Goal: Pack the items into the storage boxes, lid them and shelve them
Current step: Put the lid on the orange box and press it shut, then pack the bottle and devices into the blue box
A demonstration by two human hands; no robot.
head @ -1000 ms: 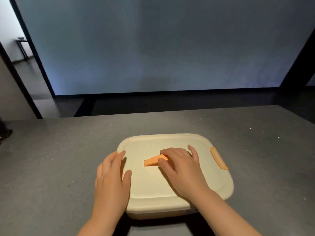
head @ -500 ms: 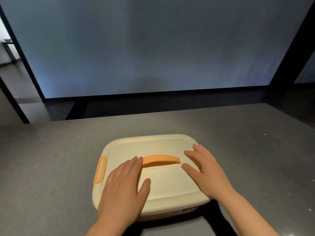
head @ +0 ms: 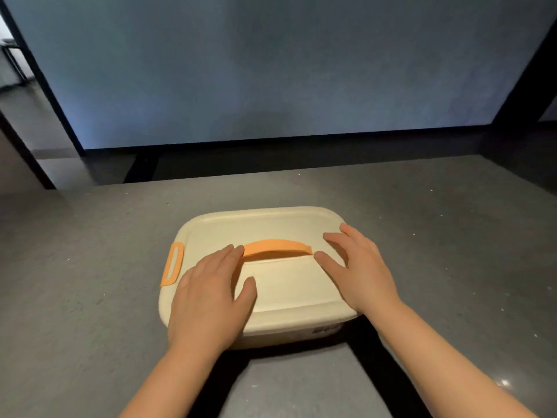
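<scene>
Change: since a second ago the right hand (head: 360,268) has let go of the orange handle (head: 277,248) and shifted to the lid's right part; the left hand (head: 208,294) has moved from the box's left edge onto the lid; the orange latch (head: 172,264) now shows on the left side, where earlier one showed on the right. Over the last half second both hands stay almost as they were.
Storage box: cream storage box (head: 289,333) sits on the grey table (head: 90,267), near the table's front edge, right before the person.
Lid: cream lid (head: 271,224) lies on the box, covering it fully.
Handle: arched across the lid's middle, between the two hands.
Left hand: lies flat on the lid's left front part, fingers straight, fingertips touching the handle's left end; it holds nothing.
Right hand: rests on the lid's right part, fingers spread and nearly straight, thumb tip just beside the handle's right end; it holds nothing.
Latch: orange loop on the box's left side.
Background: grey-blue wall (head: 271,70) behind the table.
</scene>
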